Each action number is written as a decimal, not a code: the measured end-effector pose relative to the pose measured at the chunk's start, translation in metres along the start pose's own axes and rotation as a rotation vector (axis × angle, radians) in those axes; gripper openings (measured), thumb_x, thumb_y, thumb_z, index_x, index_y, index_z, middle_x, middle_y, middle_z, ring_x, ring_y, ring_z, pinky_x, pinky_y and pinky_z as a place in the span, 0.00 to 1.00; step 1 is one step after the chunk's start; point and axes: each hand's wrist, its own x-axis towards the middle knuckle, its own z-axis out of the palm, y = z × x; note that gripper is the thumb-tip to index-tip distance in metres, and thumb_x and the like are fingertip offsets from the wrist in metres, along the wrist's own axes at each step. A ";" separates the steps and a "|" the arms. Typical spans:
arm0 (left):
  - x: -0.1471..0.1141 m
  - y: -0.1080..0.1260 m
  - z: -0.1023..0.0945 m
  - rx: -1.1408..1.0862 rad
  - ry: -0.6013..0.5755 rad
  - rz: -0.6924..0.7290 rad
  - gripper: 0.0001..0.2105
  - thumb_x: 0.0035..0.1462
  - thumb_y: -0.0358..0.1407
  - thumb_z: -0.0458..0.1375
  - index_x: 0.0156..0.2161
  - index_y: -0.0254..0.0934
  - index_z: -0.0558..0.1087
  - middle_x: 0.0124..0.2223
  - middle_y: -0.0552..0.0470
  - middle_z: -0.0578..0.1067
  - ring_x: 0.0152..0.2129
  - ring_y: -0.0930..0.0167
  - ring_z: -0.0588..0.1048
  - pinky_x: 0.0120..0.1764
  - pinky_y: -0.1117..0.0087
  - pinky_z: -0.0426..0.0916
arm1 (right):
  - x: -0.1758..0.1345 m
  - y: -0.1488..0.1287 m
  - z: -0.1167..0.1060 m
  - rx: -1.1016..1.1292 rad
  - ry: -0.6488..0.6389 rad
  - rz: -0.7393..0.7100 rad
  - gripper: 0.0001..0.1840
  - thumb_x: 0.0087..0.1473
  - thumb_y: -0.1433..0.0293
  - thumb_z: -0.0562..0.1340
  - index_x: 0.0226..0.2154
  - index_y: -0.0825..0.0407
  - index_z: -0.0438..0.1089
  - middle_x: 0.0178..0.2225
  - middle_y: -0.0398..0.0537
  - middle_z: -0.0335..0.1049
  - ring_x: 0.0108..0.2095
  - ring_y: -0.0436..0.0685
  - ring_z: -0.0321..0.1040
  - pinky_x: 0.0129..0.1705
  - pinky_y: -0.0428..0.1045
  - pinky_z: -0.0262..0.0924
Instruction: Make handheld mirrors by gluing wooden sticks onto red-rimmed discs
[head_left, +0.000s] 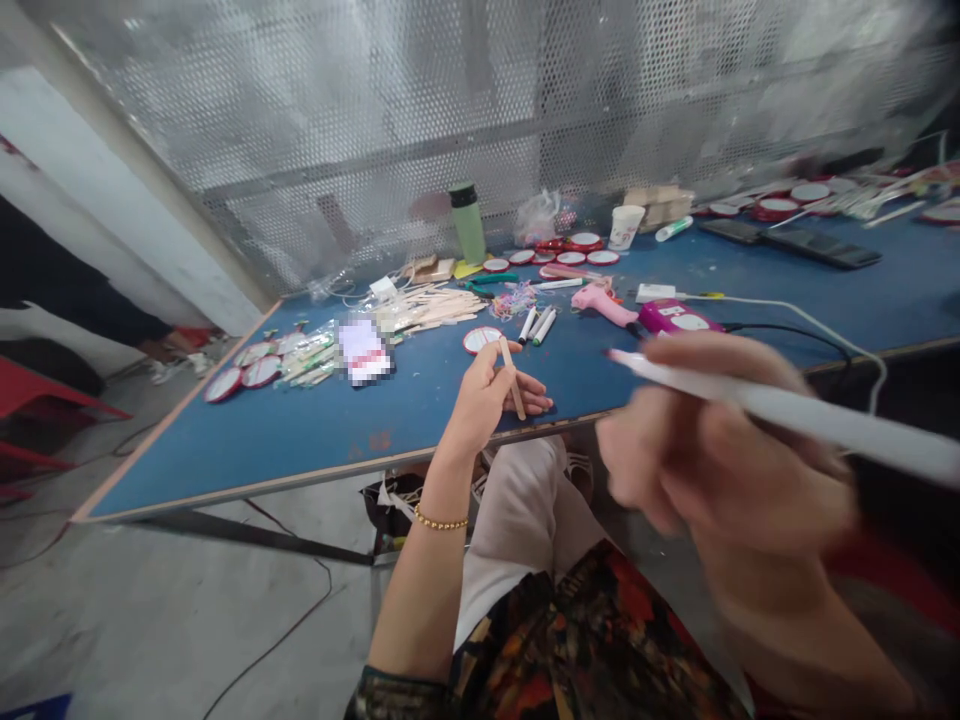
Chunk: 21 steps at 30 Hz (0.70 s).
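Observation:
My left hand (480, 397) rests at the table's front edge, closed on a wooden craft stick (517, 394) held between thumb and fingers. Close to the camera and blurred, my right hand (720, 470) grips a white marker pen (810, 408) whose dark pinkish tip points left. The pen is apart from the stick. Just beyond my left hand lies a round white disc with a red rim (482, 340). Several capped markers (538, 326) lie together to the right of that disc.
On the blue table (300, 430) are a phone (364, 350), a heap of craft sticks (435, 306), a pink glue gun (604, 302), a magenta device (679, 317) with cables, a green bottle (468, 225) and a paper cup (625, 228). A perforated metal panel (375, 120) stands behind.

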 end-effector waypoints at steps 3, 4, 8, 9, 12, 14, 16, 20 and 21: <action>0.000 -0.001 -0.002 -0.014 0.005 0.013 0.14 0.57 0.36 0.55 0.48 0.37 0.61 0.26 0.53 0.77 0.22 0.67 0.79 0.29 0.67 0.75 | 0.047 -0.019 0.022 0.024 0.004 0.002 0.18 0.61 0.56 0.57 0.50 0.43 0.70 0.26 0.43 0.72 0.16 0.48 0.62 0.12 0.44 0.53; 0.001 -0.002 -0.002 -0.024 0.002 0.020 0.15 0.57 0.38 0.56 0.48 0.37 0.61 0.27 0.53 0.77 0.23 0.67 0.79 0.29 0.66 0.75 | 0.059 -0.018 0.029 -0.019 0.046 -0.021 0.16 0.59 0.55 0.58 0.45 0.44 0.73 0.25 0.42 0.70 0.16 0.47 0.61 0.14 0.43 0.53; 0.004 -0.005 -0.007 -0.053 -0.014 0.032 0.18 0.54 0.41 0.58 0.48 0.38 0.61 0.28 0.52 0.78 0.24 0.66 0.80 0.29 0.66 0.75 | 0.090 0.014 0.046 -0.233 0.164 -0.057 0.14 0.56 0.58 0.61 0.32 0.50 0.75 0.23 0.42 0.68 0.19 0.47 0.61 0.18 0.44 0.56; 0.005 -0.005 -0.007 -0.058 -0.012 0.029 0.18 0.54 0.40 0.59 0.47 0.38 0.61 0.27 0.52 0.78 0.23 0.66 0.80 0.28 0.66 0.75 | 0.093 0.024 0.048 -0.233 0.164 -0.052 0.13 0.55 0.59 0.61 0.32 0.51 0.74 0.23 0.42 0.68 0.19 0.48 0.62 0.19 0.44 0.57; 0.006 -0.006 -0.009 -0.069 -0.003 0.010 0.17 0.53 0.39 0.59 0.47 0.39 0.62 0.27 0.54 0.77 0.23 0.66 0.79 0.27 0.67 0.75 | 0.095 0.043 0.052 -0.222 0.141 -0.035 0.10 0.54 0.62 0.62 0.32 0.51 0.71 0.24 0.41 0.69 0.20 0.48 0.64 0.22 0.44 0.60; 0.007 -0.006 -0.009 -0.066 -0.002 -0.007 0.16 0.53 0.39 0.59 0.46 0.40 0.63 0.26 0.55 0.77 0.22 0.66 0.79 0.27 0.66 0.75 | 0.092 0.048 0.052 -0.222 0.145 -0.038 0.08 0.54 0.64 0.62 0.31 0.51 0.69 0.23 0.41 0.69 0.20 0.48 0.65 0.23 0.45 0.62; 0.007 -0.006 -0.009 -0.060 -0.008 -0.024 0.17 0.53 0.40 0.59 0.47 0.40 0.63 0.26 0.56 0.76 0.22 0.66 0.79 0.27 0.65 0.75 | 0.091 0.049 0.053 -0.225 0.152 -0.043 0.07 0.54 0.65 0.61 0.30 0.51 0.68 0.22 0.40 0.69 0.19 0.48 0.66 0.24 0.45 0.63; 0.008 -0.007 -0.010 -0.054 -0.020 -0.048 0.16 0.52 0.38 0.59 0.45 0.40 0.62 0.25 0.56 0.75 0.21 0.66 0.78 0.27 0.64 0.75 | 0.090 0.049 0.054 -0.210 0.164 -0.019 0.08 0.54 0.64 0.62 0.27 0.51 0.66 0.19 0.38 0.66 0.16 0.48 0.63 0.20 0.44 0.60; 0.008 -0.007 -0.010 -0.051 -0.019 -0.049 0.16 0.52 0.37 0.59 0.45 0.40 0.62 0.25 0.56 0.75 0.21 0.66 0.78 0.26 0.65 0.75 | 0.090 0.050 0.054 -0.199 0.166 -0.002 0.09 0.54 0.64 0.62 0.27 0.51 0.66 0.18 0.38 0.66 0.15 0.47 0.62 0.19 0.44 0.60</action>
